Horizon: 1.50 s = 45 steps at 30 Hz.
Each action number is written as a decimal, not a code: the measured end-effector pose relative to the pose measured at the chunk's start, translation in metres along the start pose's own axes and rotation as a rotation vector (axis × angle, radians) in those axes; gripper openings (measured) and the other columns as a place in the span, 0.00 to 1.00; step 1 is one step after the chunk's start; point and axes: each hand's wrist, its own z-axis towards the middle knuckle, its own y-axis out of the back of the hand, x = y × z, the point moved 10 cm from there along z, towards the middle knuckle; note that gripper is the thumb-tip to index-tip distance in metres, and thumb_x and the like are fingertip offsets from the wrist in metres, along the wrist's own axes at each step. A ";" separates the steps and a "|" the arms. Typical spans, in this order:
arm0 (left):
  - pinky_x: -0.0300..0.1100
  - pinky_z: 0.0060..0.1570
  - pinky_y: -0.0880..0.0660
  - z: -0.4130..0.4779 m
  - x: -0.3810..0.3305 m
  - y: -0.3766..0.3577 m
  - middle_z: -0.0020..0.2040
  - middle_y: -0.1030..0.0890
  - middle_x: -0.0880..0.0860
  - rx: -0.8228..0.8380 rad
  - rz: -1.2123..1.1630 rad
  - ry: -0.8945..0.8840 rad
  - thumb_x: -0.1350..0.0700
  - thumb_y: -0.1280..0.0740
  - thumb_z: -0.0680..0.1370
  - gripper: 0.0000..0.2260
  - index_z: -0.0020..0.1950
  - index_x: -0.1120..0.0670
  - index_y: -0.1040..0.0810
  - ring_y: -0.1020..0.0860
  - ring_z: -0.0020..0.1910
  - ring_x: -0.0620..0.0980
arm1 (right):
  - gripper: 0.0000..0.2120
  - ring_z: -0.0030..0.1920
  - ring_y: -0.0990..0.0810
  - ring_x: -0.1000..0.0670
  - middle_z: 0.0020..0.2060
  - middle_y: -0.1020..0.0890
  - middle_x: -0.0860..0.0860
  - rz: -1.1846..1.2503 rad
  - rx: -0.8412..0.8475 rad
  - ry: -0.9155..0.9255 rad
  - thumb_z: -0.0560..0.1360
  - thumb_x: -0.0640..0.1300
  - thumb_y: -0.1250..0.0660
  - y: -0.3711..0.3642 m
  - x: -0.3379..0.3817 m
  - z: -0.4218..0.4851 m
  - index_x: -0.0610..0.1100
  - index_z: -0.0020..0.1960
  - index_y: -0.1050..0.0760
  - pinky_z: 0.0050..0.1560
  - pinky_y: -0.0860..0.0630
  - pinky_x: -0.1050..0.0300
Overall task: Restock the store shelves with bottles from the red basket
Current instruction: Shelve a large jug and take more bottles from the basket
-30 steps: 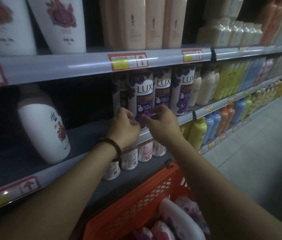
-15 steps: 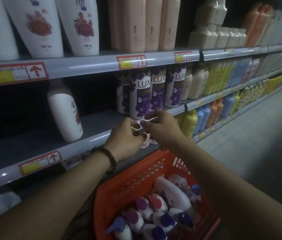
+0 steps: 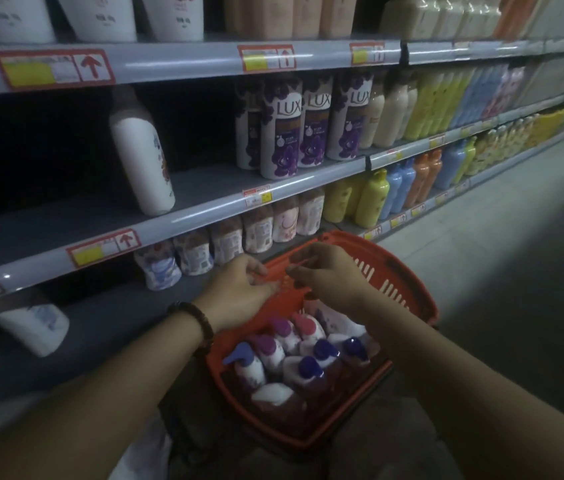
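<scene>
shelf [image 3: 204, 188]: gap by LUX btls [image 3: 282, 133] | L hand [image 3: 239, 289], R hand [image 3: 329, 275] over basket [image 3: 422, 299]

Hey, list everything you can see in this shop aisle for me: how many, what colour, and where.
red basket: one, red, in front of the shelves, under the hands
basket bottles: several, white with purple, blue or pink caps, inside the basket
LUX bottles: four, purple and white, middle shelf, centre
white bottle: one, white, middle shelf, left, standing alone
cream bottles: a few, cream, right of the LUX bottles
pale bottles: about six, white-pink, lower shelf behind the basket
yellow bottles: several, yellow, lower shelf, right
price tags: many, red-edged, shelf edges
bracelet: one, dark, left wrist
left hand: above the basket, fingers loose
right hand: above the basket, fingertips together, grip unclear
</scene>
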 end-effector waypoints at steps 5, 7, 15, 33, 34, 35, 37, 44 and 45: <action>0.49 0.48 0.19 -0.006 0.024 -0.019 0.39 0.17 0.45 0.079 0.114 -0.003 0.48 0.24 0.74 0.09 0.48 0.47 0.22 0.17 0.40 0.49 | 0.05 0.46 0.11 0.43 0.45 0.12 0.44 -0.067 0.058 -0.096 0.79 0.45 0.24 0.005 -0.037 -0.011 0.45 0.53 0.17 0.47 0.13 0.41; 0.46 0.46 0.20 -0.006 0.025 -0.030 0.42 0.17 0.46 0.121 0.134 -0.011 0.52 0.24 0.76 0.07 0.48 0.47 0.22 0.15 0.44 0.49 | 0.05 0.47 0.11 0.42 0.46 0.12 0.45 -0.079 0.043 -0.155 0.80 0.44 0.25 0.016 -0.054 -0.013 0.45 0.54 0.17 0.48 0.13 0.43; 0.30 0.37 0.27 -0.010 0.027 -0.068 0.45 0.18 0.44 0.308 0.313 -0.048 0.52 0.26 0.78 0.05 0.51 0.45 0.21 0.19 0.41 0.40 | 0.10 0.46 0.11 0.45 0.49 0.13 0.46 -0.244 0.121 -0.303 0.79 0.45 0.25 0.026 -0.105 -0.012 0.44 0.60 0.16 0.47 0.12 0.45; 0.45 0.65 0.25 -0.052 0.084 -0.157 0.69 0.21 0.53 0.707 0.951 -0.145 0.47 0.28 0.79 0.23 0.72 0.51 0.24 0.22 0.67 0.55 | 0.16 0.59 0.17 0.48 0.59 0.13 0.49 -0.598 0.460 -0.074 0.80 0.56 0.27 -0.079 -0.090 -0.042 0.48 0.62 0.15 0.64 0.22 0.51; 0.46 0.66 0.25 -0.051 0.082 -0.160 0.70 0.22 0.53 0.721 0.988 -0.160 0.48 0.28 0.79 0.23 0.73 0.51 0.24 0.22 0.67 0.55 | 0.16 0.59 0.17 0.48 0.59 0.13 0.49 -0.591 0.451 -0.076 0.80 0.56 0.27 -0.078 -0.090 -0.042 0.48 0.62 0.15 0.64 0.22 0.51; 0.45 0.67 0.25 -0.050 0.081 -0.163 0.71 0.22 0.52 0.739 1.026 -0.174 0.49 0.28 0.80 0.22 0.73 0.51 0.24 0.23 0.68 0.54 | 0.16 0.59 0.17 0.48 0.59 0.13 0.49 -0.591 0.445 -0.075 0.80 0.55 0.27 -0.076 -0.091 -0.042 0.47 0.62 0.15 0.64 0.22 0.51; 0.44 0.67 0.27 -0.050 0.082 -0.169 0.73 0.24 0.52 0.790 1.090 -0.194 0.51 0.30 0.81 0.23 0.75 0.51 0.26 0.24 0.69 0.53 | 0.16 0.58 0.17 0.48 0.58 0.13 0.48 -0.599 0.452 -0.079 0.80 0.55 0.27 -0.075 -0.094 -0.045 0.47 0.62 0.15 0.63 0.22 0.51; 0.50 0.72 0.34 -0.057 0.076 -0.189 0.77 0.30 0.58 0.882 1.182 -0.304 0.55 0.39 0.86 0.19 0.77 0.57 0.30 0.30 0.75 0.60 | 0.13 0.54 0.15 0.49 0.44 0.15 0.51 -0.578 0.492 -0.088 0.81 0.54 0.30 -0.081 -0.095 -0.052 0.48 0.60 0.14 0.61 0.19 0.50; 0.51 0.72 0.36 -0.056 0.075 -0.190 0.77 0.30 0.58 0.864 1.180 -0.323 0.55 0.41 0.87 0.19 0.77 0.58 0.30 0.31 0.76 0.60 | 0.14 0.53 0.15 0.50 0.44 0.15 0.52 -0.583 0.506 -0.086 0.82 0.55 0.30 -0.082 -0.095 -0.053 0.48 0.61 0.14 0.60 0.19 0.52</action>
